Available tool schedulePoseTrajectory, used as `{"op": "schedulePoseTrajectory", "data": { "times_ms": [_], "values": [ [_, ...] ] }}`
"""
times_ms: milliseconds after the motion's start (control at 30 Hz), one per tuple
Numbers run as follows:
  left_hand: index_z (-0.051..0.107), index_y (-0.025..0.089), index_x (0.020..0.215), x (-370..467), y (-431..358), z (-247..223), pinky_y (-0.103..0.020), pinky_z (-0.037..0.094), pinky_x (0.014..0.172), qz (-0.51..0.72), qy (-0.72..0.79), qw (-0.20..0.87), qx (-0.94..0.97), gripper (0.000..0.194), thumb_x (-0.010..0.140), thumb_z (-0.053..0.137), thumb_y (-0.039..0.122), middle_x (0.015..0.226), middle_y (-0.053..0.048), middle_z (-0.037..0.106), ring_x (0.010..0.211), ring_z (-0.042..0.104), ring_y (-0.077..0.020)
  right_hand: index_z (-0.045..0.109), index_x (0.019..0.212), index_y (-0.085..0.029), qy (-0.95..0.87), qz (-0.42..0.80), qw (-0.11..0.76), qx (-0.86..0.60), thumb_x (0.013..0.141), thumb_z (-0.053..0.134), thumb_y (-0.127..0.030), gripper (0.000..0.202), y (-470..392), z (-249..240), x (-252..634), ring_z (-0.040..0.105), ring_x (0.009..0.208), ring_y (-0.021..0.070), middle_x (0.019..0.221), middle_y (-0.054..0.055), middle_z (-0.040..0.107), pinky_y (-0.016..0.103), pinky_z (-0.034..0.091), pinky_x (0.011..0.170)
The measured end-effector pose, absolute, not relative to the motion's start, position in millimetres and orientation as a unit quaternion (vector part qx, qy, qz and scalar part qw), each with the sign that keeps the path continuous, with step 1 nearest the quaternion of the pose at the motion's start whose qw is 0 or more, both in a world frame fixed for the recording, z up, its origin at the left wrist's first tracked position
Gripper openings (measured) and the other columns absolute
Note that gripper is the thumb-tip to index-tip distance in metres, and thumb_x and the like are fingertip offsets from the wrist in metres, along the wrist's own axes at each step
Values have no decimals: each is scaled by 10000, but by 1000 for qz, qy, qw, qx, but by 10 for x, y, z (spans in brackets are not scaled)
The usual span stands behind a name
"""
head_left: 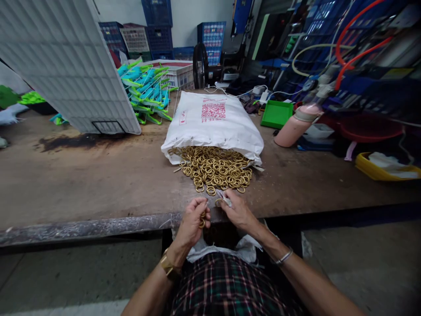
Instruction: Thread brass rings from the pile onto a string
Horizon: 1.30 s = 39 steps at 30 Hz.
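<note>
Several brass-coloured rings show inside the curled fingers of my left hand (194, 219), at the table's front edge. Close beside it, my right hand (239, 213) is closed on a small pale tool (226, 201), whose kind I cannot make out. A single ring (218, 202) shows at the fingertips of that hand. Just beyond both hands, a heap of brass rings (215, 169) spills onto the table from the open mouth of a white woven sack (194, 116) with red print. Part of another white sack (246, 248) is below my hands, near my lap.
A grey ribbed panel (75, 61) stands on the left of the brown table (115, 184), with blue and green plastic pieces (148, 87) behind it. Toward the right are a green tray (276, 114), a pink bottle (294, 127) and a yellow tray (381, 171).
</note>
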<state>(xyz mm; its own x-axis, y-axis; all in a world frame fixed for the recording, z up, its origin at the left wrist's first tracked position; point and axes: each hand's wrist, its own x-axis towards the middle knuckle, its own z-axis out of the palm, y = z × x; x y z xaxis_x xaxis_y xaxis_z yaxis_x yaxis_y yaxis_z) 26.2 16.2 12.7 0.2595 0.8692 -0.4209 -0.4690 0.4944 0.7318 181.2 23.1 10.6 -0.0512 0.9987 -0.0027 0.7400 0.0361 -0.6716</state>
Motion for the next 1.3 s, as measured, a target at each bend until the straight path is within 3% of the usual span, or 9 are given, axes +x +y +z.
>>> {"op": "schedulePoseTrajectory", "data": {
  "times_ms": [100, 333, 600, 733, 933, 1300],
  "values": [
    [492, 173, 964, 304, 132, 104, -146, 324, 371, 435, 438, 727, 300, 418, 667, 651, 421, 581, 54, 495, 444, 443, -59, 438, 736, -198, -658, 326, 314, -602, 773, 413, -287, 99, 206, 181, 1699, 425, 603, 114, 645, -35, 460, 217, 325, 567],
    [552, 148, 767, 300, 111, 66, -164, 306, 387, 402, 473, 681, 389, 321, 727, 580, 465, 513, 54, 446, 393, 359, -46, 440, 715, -192, -598, 420, 368, -575, 753, 452, -309, 124, 197, 213, 1572, 413, 589, 95, 624, -57, 436, 208, 337, 571],
    [649, 172, 660, 293, 113, 113, -210, 372, 622, 448, 468, 525, 552, 158, 757, 562, 261, 622, -1, 591, 600, 480, -117, 448, 671, -187, -603, 424, 346, -580, 788, 432, -349, 201, 237, 119, 1591, 394, 583, 95, 606, -52, 426, 210, 319, 539],
    [642, 165, 668, 288, 118, 104, -203, 372, 592, 447, 469, 553, 524, 148, 739, 587, 282, 615, 1, 581, 584, 472, -115, 427, 621, -186, -603, 405, 346, -594, 773, 450, -348, 223, 266, 66, 1586, 372, 568, 89, 583, -59, 402, 205, 298, 518],
    [556, 155, 757, 271, 110, 97, -159, 282, 367, 398, 488, 644, 435, 288, 735, 575, 441, 521, 55, 459, 375, 359, -47, 430, 624, -191, -603, 394, 352, -597, 780, 439, -331, 210, 274, 79, 1574, 382, 553, 89, 561, -61, 414, 208, 300, 518],
    [515, 160, 774, 266, 75, 87, -137, 289, 354, 398, 470, 687, 385, 354, 715, 575, 504, 569, 53, 477, 380, 383, -28, 434, 635, -196, -581, 443, 369, -574, 786, 413, -342, 210, 241, 126, 1566, 407, 516, 91, 533, -61, 449, 213, 336, 515]
  ]
}}
